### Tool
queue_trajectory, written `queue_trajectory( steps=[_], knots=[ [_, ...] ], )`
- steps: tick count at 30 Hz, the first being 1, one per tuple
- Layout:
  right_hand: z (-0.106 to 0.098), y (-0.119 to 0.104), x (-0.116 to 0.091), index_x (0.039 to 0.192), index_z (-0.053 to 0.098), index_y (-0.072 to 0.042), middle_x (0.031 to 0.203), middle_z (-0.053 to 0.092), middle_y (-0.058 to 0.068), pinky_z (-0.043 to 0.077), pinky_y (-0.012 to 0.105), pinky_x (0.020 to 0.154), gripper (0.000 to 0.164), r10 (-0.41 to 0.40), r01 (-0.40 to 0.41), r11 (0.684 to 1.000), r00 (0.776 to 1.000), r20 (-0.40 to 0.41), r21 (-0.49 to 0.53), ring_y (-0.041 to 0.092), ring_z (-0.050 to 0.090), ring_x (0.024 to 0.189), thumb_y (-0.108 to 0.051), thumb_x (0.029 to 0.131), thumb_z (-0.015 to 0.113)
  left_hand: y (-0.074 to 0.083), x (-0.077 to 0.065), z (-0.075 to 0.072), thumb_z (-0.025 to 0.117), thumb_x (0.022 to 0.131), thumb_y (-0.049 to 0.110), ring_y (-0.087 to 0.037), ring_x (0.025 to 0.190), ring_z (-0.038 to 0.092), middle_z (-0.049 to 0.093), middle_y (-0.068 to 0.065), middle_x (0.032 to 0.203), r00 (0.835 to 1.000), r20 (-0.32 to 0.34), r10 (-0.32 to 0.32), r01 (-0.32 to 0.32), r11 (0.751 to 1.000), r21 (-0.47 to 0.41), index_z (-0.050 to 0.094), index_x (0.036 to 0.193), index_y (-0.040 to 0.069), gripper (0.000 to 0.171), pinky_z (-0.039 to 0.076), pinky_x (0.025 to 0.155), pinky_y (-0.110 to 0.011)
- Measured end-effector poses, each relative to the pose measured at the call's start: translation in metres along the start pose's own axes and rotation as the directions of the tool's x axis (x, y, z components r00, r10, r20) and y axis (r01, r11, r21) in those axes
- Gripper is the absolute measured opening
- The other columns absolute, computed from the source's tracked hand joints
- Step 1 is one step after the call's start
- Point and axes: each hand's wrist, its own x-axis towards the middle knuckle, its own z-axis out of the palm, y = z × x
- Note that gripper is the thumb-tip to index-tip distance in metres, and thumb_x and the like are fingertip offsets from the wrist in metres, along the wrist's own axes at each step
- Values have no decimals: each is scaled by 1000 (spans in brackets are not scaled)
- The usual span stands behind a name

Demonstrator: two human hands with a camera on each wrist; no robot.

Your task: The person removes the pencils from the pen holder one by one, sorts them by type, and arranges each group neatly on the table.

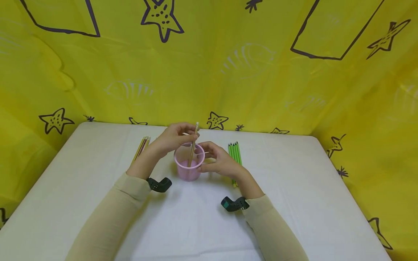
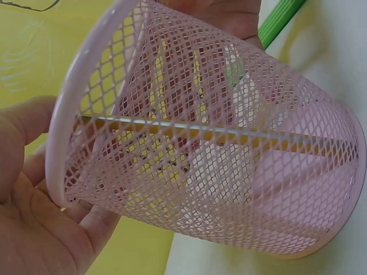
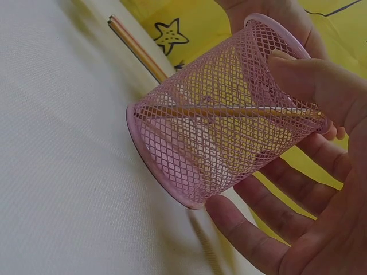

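A pink mesh pencil cup (image 1: 188, 175) stands upright on the white table. One yellowish pencil (image 1: 192, 149) leans inside it, tip down, its upper end sticking out above the rim. My left hand (image 1: 174, 137) pinches that pencil near the top, between thumb and fingers, over the cup's far rim. On the cup's right side, my right hand (image 1: 220, 161) holds the wall and rim, thumb on the near side and fingers behind. Through the mesh, the pencil (image 3: 229, 111) shows running from the rim down to the base.
Several green pencils (image 1: 235, 154) lie side by side to the right, partly behind my right wrist. On the left, several yellow and dark-red pencils (image 1: 142, 147) lie partly behind my left forearm. A yellow patterned cloth (image 1: 202, 72) rises behind the white table (image 1: 196, 224).
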Motion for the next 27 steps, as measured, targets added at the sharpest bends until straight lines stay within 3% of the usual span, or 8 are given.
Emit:
queue_trajectory(
  steps=[9,19,27],
  knots=[
    [1,0,1,141,47,-6,139,55,12,43,53,109,69,0,0,1000,1000,-4,-6,32,54,126,-3,80,79,1,0,0,67,96,15,-27,103,67,64,-23,120,1000,-22,-12,11,998,-54,59,129,1,36,57,92,-41],
    [1,-1,1,140,47,-6,139,54,14,42,55,108,68,14,-14,1000,1000,-9,-12,35,53,127,-4,81,79,2,-1,-5,66,96,14,-23,98,67,64,-20,117,999,-48,14,-17,997,-79,58,128,-1,36,56,92,-48],
    [2,-2,0,141,48,-8,138,55,11,42,54,108,69,19,-20,1000,1000,-14,-21,33,53,127,-6,80,80,8,-5,-10,65,97,10,-27,103,66,62,-21,119,998,-62,24,-31,993,-114,56,129,-4,37,58,90,-40]
  ],
)
